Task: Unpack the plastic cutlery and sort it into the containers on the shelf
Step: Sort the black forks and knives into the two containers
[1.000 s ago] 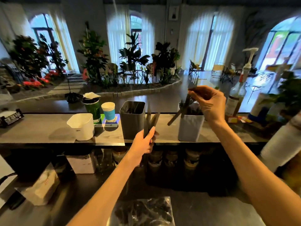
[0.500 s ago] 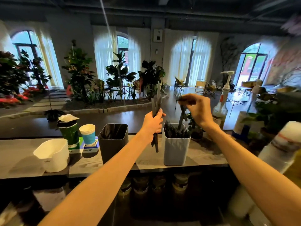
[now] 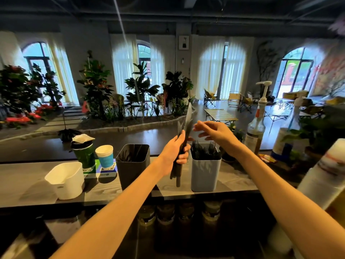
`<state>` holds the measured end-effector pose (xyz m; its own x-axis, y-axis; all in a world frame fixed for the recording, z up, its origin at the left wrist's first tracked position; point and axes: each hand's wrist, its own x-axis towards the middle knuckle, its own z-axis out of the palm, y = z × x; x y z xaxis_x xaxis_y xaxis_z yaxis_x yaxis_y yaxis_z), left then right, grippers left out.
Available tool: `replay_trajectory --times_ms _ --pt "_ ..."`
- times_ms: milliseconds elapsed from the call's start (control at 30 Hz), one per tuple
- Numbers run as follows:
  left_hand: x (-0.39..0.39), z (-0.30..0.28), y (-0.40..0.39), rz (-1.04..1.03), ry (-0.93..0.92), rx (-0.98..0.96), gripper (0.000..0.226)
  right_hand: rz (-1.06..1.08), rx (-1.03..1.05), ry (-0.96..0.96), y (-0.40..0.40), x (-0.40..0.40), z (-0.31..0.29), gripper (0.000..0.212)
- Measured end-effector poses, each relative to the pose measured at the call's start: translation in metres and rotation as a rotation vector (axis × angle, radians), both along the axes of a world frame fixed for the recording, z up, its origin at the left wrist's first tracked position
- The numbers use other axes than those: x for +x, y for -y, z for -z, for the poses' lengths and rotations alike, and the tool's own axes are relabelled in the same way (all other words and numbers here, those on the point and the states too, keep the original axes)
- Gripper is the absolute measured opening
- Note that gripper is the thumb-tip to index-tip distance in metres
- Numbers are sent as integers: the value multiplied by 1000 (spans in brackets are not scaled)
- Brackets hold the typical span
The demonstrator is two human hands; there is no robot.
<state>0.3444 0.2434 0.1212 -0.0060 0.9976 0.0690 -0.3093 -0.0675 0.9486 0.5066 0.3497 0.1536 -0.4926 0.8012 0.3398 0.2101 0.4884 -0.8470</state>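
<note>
Bundle of black plastic knives (image 3: 183,139) upright in left hand (image 3: 174,149), fingers wrapped round handles, between dark grey container (image 3: 133,166) at 9 o'clock and fork-filled light grey container (image 3: 205,173) at 3 o'clock on shelf (image 3: 28,187); right hand (image 3: 214,132) above forks, fingers loosely spread, holding nothing.

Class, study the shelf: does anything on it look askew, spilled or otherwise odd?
One thing: the green cup beside the blue cup has a crumpled white piece sitting loosely and tilted on its dark lid. Nothing looks spilled; the white tub, dark container and pale container stand upright.
</note>
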Motion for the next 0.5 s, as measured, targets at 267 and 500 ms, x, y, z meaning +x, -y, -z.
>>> replay_trajectory --times_ms 267,500 --pt "-13 1 30 -32 -167 86 42 -261 -133 -177 41 -19 -12 13" --pt "-35 -4 49 -71 -264 112 46 -345 -162 -197 56 -40 -19 22"
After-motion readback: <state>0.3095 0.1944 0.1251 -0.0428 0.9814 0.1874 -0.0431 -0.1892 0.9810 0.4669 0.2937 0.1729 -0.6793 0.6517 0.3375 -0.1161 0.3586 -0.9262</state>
